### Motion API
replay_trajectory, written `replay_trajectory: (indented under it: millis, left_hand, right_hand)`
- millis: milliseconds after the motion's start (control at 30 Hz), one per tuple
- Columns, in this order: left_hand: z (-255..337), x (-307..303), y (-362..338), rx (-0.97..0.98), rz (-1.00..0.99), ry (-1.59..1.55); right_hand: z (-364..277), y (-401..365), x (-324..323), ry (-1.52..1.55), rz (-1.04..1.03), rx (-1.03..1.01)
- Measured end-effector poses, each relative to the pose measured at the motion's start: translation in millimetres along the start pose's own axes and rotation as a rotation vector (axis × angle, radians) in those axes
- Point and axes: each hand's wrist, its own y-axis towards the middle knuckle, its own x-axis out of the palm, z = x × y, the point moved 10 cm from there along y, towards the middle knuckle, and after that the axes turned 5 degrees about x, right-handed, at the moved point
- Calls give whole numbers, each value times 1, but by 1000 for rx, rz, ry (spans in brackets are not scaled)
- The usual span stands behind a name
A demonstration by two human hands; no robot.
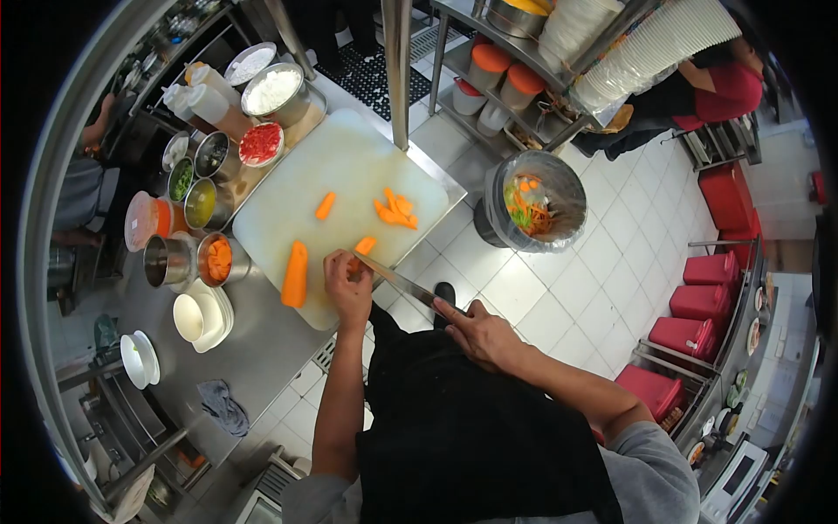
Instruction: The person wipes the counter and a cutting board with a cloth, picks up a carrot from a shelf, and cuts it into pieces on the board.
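My right hand (482, 332) is closed round the handle of a knife (397, 281), whose blade points up and left to a carrot piece (364, 247). My left hand (348, 281) has its fingers bent over that carrot piece at the board's near right edge. On the white cutting board (327, 162) lie a thick carrot (295, 274) left of my left hand, a short carrot stick (326, 205) further up, and several carrot pieces (397, 210) to the right. A metal cup of cut carrot (219, 259) stands left of the board.
Left of the board stand squeeze bottles (208, 103), metal cups (201, 201), white bowls (202, 316) and a grey cloth (223, 407). A lined bin (572, 205) with scraps is right of the table. Another person (729, 83) is at the upper right; a second person (80, 192) is at the far left.
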Motion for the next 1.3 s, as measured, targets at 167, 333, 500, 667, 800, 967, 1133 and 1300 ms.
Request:
replay_trajectory:
  millis: [167,333,500,667,800,967,1133,1300]
  left_hand:
    - [6,-3,2,49,33,7]
    - [6,-3,2,42,40,23]
    - [0,-1,0,-13,10,2]
    - [-2,-1,0,-12,9,10]
    - [-1,-1,-1,-18,8,-26]
    - [-5,-1,-1,-24,16,-20]
    - [-8,0,-2,-27,32,-38]
    - [-4,-2,0,-22,46,-54]
  right_hand:
    - [0,-1,6,-1,2,18]
    - [-2,-2,6,10,28,19]
    - [-2,0,9,-5,22,24]
    - [-5,2,8,-7,10,35]
    - [-3,3,13,-29,-34,70]
    - [-6,9,12,-44,28,50]
    - [-9,17,10,-5,-35,91]
    - [-8,27,7,56,-79,70]
